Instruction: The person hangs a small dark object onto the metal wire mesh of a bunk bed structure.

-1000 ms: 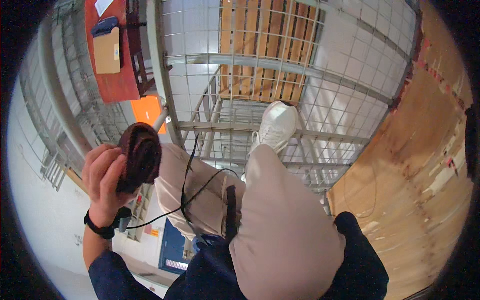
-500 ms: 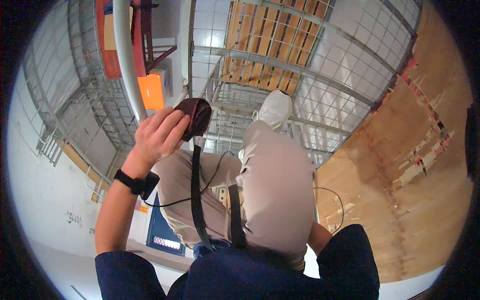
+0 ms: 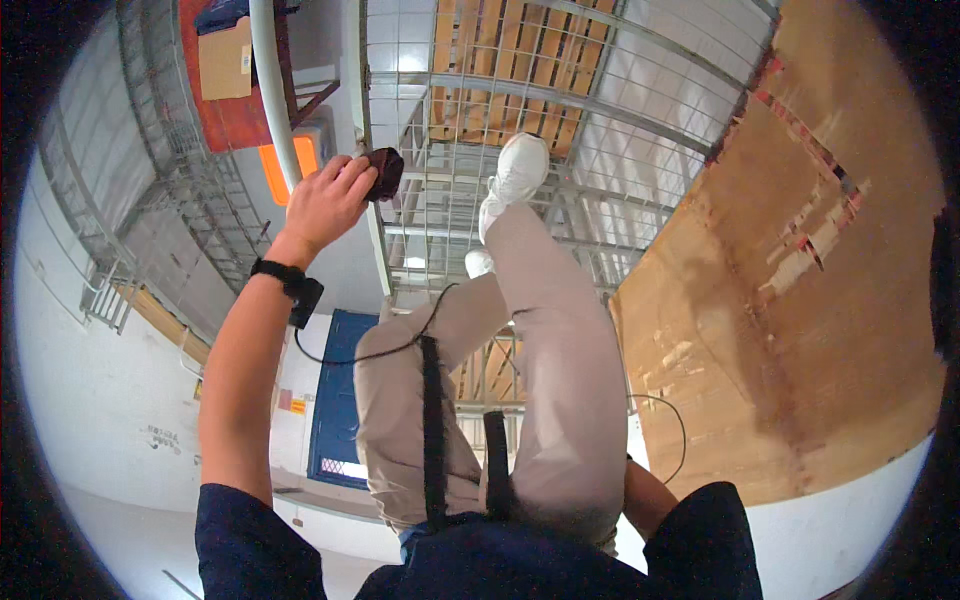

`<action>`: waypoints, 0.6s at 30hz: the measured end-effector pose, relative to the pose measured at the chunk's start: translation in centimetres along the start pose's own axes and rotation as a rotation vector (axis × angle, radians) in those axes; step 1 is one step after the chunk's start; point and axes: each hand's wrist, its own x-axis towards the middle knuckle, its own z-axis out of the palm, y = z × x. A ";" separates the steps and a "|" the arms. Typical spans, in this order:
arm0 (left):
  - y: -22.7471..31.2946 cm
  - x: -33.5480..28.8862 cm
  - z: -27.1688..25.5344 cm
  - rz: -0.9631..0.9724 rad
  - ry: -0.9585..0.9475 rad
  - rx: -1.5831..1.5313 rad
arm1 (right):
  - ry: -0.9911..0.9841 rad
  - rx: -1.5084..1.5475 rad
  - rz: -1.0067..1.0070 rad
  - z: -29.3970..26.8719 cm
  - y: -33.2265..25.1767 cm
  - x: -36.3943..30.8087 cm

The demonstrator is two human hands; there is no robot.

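My left hand (image 3: 327, 200) is closed round a dark maroon, crumpled cloth-like bundle (image 3: 383, 174). It is beside a thick white metal pole (image 3: 272, 90), and I cannot tell whether the hand or the bundle touches it. On the left wrist is a black strap (image 3: 283, 271) with a small black box; a thin black cable runs from it across my leg. My right forearm (image 3: 648, 497) goes down behind my right thigh, and the right hand is hidden there. My legs in beige trousers (image 3: 560, 330) and white shoes (image 3: 520, 165) extend over a metal wire-mesh frame (image 3: 600, 110).
Behind the mesh lie wooden slats (image 3: 500, 60). A worn brown board (image 3: 770, 330) with torn tape stands on the right. At the upper left are a red surface (image 3: 225, 120) with a cardboard piece (image 3: 225, 60), and an orange-rimmed bin (image 3: 272, 175). A blue door (image 3: 345, 400) is lower left.
My left hand has moved up and slightly away along the pole with the maroon bundle. My legs have stretched out farther, and the second shoe now shows. The view has shifted.
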 end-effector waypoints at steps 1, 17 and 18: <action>-0.2 0.0 -0.3 0.005 -0.002 0.007 | -0.008 0.007 -0.007 0.2 0.3 -1.2; 4.9 -10.8 -20.8 -0.163 -0.105 -0.248 | 0.483 0.059 -0.019 5.0 -4.0 -16.0; 5.4 -11.8 -22.7 -0.208 -0.091 -0.255 | 0.544 0.072 -0.038 5.0 -4.6 -16.3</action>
